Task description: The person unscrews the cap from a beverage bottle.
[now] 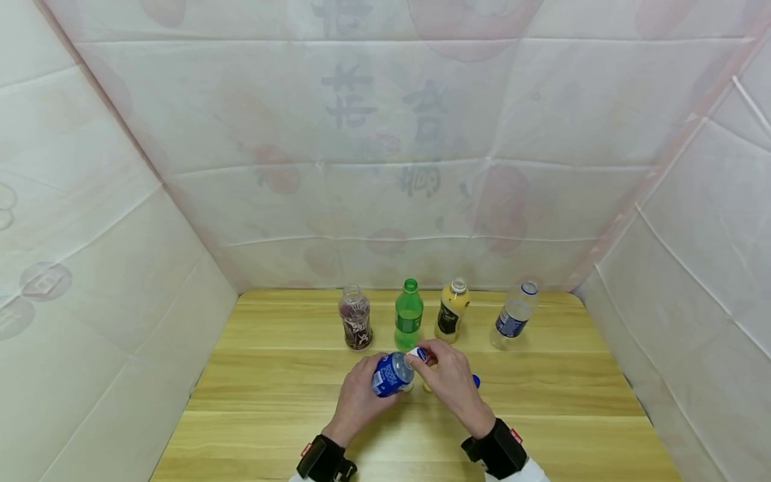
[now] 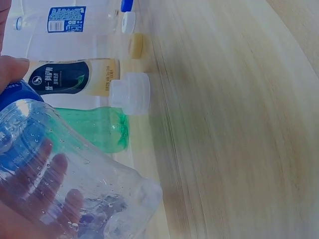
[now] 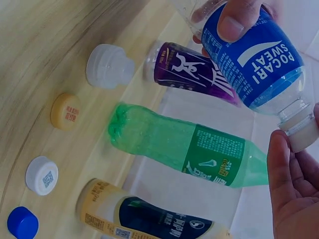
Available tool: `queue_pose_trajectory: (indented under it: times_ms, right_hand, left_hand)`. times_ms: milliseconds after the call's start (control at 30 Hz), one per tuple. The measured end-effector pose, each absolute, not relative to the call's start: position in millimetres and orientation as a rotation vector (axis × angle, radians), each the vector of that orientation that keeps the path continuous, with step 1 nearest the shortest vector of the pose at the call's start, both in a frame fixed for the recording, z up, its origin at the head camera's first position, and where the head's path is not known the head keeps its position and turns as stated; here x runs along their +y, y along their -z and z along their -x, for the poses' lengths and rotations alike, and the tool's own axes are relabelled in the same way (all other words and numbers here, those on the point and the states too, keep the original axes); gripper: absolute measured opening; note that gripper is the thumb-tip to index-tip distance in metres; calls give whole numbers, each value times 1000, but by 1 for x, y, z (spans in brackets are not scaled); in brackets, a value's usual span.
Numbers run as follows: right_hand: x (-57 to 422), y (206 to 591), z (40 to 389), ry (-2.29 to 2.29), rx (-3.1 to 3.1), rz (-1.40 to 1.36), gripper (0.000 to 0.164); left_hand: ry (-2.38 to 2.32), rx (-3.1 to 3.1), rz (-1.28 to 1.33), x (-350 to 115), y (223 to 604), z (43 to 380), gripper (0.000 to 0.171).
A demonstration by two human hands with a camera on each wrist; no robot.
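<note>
My left hand (image 1: 361,393) grips a clear plastic Pocari Sweat bottle (image 1: 393,375) with a blue label, holding it tilted above the table. My right hand (image 1: 450,376) pinches a white bottle cap (image 3: 303,132) at the bottle's mouth. Whether the cap is threaded on cannot be told. Beyond the hands stand a purple-labelled bottle (image 1: 356,320), a green bottle (image 1: 409,314), a yellow bottle with a dark label (image 1: 452,311) and a clear bottle with a blue label (image 1: 514,316), all uncapped in the head view.
Loose caps lie in a row on the wooden table (image 1: 289,375): a translucent cap (image 3: 107,67), a yellow cap (image 3: 65,111), a white cap (image 3: 42,176) and a blue cap (image 3: 22,222). Pale cloth walls (image 1: 385,201) enclose the table's back and sides.
</note>
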State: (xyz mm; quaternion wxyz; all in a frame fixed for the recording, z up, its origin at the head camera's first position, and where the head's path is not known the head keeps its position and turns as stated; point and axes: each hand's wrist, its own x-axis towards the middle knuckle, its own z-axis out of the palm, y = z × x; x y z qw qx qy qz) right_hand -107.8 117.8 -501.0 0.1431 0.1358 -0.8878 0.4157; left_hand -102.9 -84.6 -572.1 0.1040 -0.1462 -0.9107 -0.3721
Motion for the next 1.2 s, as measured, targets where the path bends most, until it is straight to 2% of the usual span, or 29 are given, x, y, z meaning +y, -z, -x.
queue_pose_trajectory:
  times_ms: [467,833,967,1100,1200]
  right_hand:
    - [120,502,107,-1186,-2488,-684,32]
    - [119,500,106,-1234,-2538,-736,38]
    - [119,500,106,-1325,-2563,-692,48]
    - [118,499,106,-1420,-2617,-510,65]
    - [117,500,107,-1366,-2641,-385,63]
  left_hand:
    - [1122,-2676,432,-86,575,105,78]
    - [1144,-2691,438,-87,577,107,78]
    - [1140,-2691,440,-87,578,107,78]
    - [1133,-2690,439,-87,578,107,78]
    - [1128,-2691,438,-87,579,107,79]
